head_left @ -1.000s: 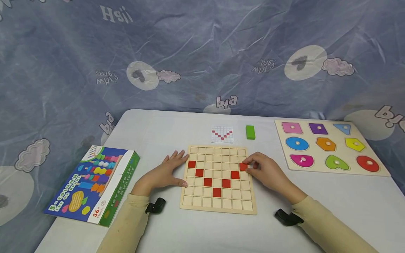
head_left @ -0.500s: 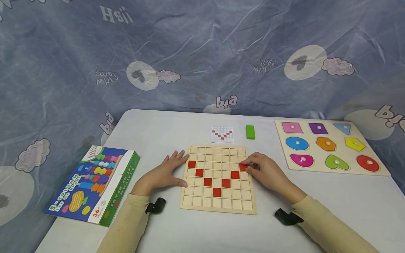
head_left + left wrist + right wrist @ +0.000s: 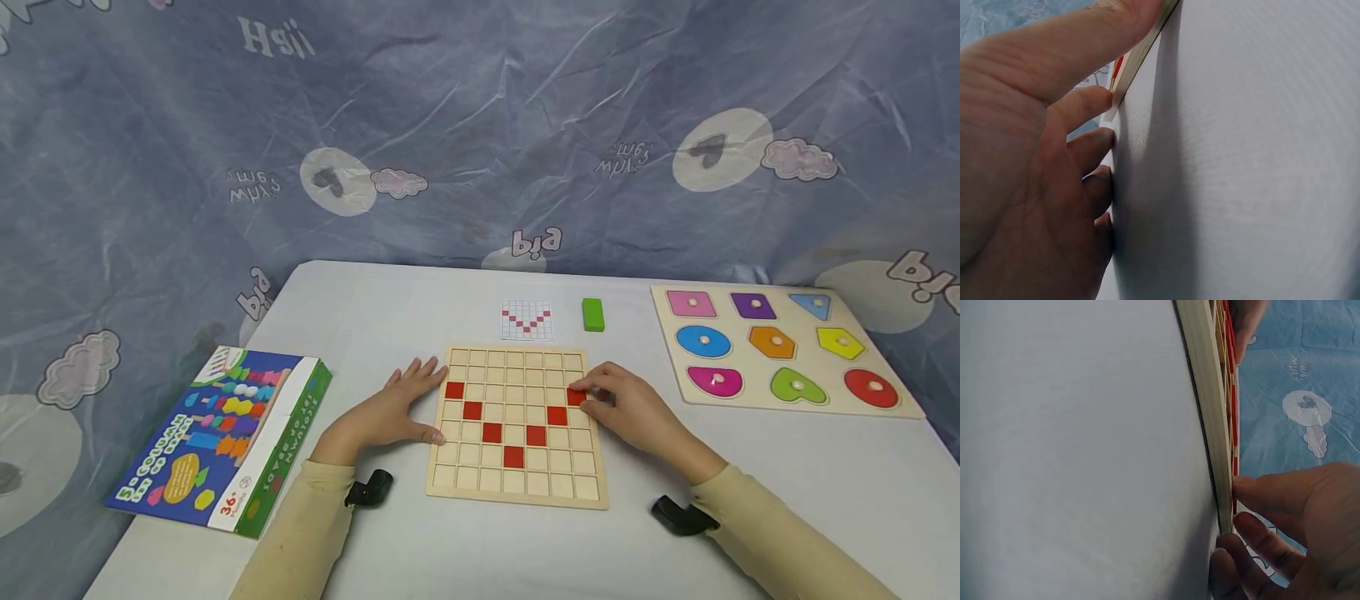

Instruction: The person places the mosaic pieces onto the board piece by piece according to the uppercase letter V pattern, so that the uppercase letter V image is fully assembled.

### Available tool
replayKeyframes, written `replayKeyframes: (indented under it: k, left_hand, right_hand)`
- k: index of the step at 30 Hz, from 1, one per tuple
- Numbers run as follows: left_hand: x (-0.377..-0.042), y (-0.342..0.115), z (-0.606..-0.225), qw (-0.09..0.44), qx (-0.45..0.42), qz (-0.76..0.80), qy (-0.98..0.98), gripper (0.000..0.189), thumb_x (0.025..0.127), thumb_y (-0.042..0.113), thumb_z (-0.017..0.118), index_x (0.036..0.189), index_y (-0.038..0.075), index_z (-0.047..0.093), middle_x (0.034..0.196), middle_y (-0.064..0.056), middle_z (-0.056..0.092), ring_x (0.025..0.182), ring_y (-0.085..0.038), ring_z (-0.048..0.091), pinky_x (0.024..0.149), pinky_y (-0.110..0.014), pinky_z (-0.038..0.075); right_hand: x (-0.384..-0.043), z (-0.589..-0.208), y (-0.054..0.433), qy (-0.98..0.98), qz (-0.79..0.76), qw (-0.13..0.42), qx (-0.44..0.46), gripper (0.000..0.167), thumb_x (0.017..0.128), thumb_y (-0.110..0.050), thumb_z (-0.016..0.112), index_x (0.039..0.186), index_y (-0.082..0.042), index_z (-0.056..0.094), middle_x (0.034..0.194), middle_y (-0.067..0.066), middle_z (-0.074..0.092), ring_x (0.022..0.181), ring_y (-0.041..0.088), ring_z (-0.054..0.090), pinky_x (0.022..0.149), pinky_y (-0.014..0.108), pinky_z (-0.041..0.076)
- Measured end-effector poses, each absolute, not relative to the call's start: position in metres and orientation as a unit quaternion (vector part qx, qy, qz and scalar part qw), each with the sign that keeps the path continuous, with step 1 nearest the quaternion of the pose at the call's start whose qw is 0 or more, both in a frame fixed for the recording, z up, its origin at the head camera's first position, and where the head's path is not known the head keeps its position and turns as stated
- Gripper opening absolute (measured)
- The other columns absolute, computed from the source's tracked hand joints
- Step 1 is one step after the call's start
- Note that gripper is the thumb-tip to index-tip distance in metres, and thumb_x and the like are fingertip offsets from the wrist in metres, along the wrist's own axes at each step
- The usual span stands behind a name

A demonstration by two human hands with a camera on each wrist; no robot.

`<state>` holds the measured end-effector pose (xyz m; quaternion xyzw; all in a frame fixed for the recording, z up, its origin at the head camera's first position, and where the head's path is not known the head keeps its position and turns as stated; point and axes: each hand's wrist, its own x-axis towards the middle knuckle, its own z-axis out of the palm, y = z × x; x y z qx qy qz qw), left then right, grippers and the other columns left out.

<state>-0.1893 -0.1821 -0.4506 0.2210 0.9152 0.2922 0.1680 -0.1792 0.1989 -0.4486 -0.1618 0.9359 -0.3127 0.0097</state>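
Observation:
A wooden grid board [image 3: 517, 500] lies flat on the white table, with several red square tiles set in its cells in a V shape. My left hand [image 3: 390, 412] is spread at the board's left edge, thumb and fingertips resting on its rim. My right hand [image 3: 637, 421] pinches the red square tile [image 3: 575, 397] at the V's upper right end between thumb and index finger. In the right wrist view, that thumb and index finger [image 3: 1260, 534] meet the board's top at its side edge [image 3: 1207, 381], while the other fingers curl below.
Behind the board lie a small pattern card [image 3: 527, 320] with a V printed on a grid and a green block [image 3: 593, 315]. A shape puzzle board [image 3: 787, 346] with knobbed pieces is at the right. A blue and green toy box [image 3: 225, 437] lies at the left.

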Motion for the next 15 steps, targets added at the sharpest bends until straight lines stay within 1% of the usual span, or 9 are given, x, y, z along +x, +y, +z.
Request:
replayKeyframes:
  k: [4,9,11,15]
  left_hand:
    - [-0.189,-0.182,-0.451,0.169,0.22,0.289,0.916,0.111,0.073,0.043,0.089,0.161,0.012,0.029,0.169,-0.012,0.013,0.156,-0.033,0.0,0.126,-0.051,0.0]
    - [-0.188,-0.182,-0.45,0.172,0.219,0.293,0.915,0.111,0.074,0.043,0.089,0.162,0.012,0.029,0.169,-0.012,0.012,0.156,-0.034,0.0,0.126,-0.051,0.0]
    - [-0.188,-0.182,-0.45,0.174,0.218,0.292,0.915,0.111,0.074,0.042,0.089,0.162,0.013,0.028,0.17,-0.011,0.011,0.156,-0.032,-0.001,0.126,-0.049,-0.001]
    - [-0.188,-0.183,-0.451,0.171,0.221,0.295,0.914,0.11,0.075,0.041,0.089,0.162,0.012,0.029,0.169,-0.013,0.013,0.156,-0.034,0.0,0.126,-0.051,0.0]
  right_hand:
    - [-0.178,-0.449,0.199,0.935,-0.319,0.01,-0.152,0.031,0.09,-0.012,0.077,0.121,-0.014,0.075,0.108,0.0,0.065,0.09,0.018,0.057,0.075,0.034,0.051]
    - [-0.175,-0.449,0.204,0.934,-0.33,0.0,-0.14,0.032,0.089,-0.011,0.078,0.12,-0.013,0.074,0.103,0.0,0.067,0.089,0.017,0.06,0.076,0.034,0.055]
    - [-0.173,-0.448,0.207,0.934,-0.331,-0.004,-0.136,0.032,0.089,-0.012,0.078,0.121,-0.012,0.073,0.103,0.001,0.067,0.089,0.017,0.06,0.076,0.034,0.056]
    - [-0.17,-0.449,0.217,0.938,-0.322,-0.001,-0.127,0.033,0.09,-0.014,0.077,0.122,-0.011,0.072,0.101,0.001,0.067,0.089,0.017,0.06,0.075,0.031,0.056]
